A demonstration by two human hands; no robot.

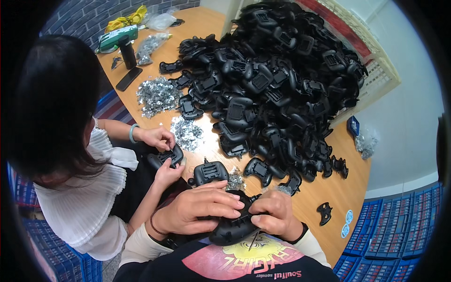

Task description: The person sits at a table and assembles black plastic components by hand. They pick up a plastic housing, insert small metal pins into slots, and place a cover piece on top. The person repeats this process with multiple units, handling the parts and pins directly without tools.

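A black game controller shell [231, 231] is in front of my chest, tilted, partly hidden by my fingers. My left hand [195, 210] lies across its far left side, with the fingers closed over it and a dark cord on the wrist. At the shell's right edge, my right hand [277, 212] has its thumb and curled forefinger pinched together; whatever lies between them is hidden. Just beyond my hands, another black controller shell [210, 172] lies beside a small heap of shiny metal pieces [236, 179].
A large pile of black controller shells [277, 94] spills from a cream crate [383, 75] onto the wooden table [300, 214]. At left, a co-worker's hands [164, 164] hold another shell. Heaps of metal pieces [159, 96], a phone [128, 79] and blue trays [399, 225] are around.
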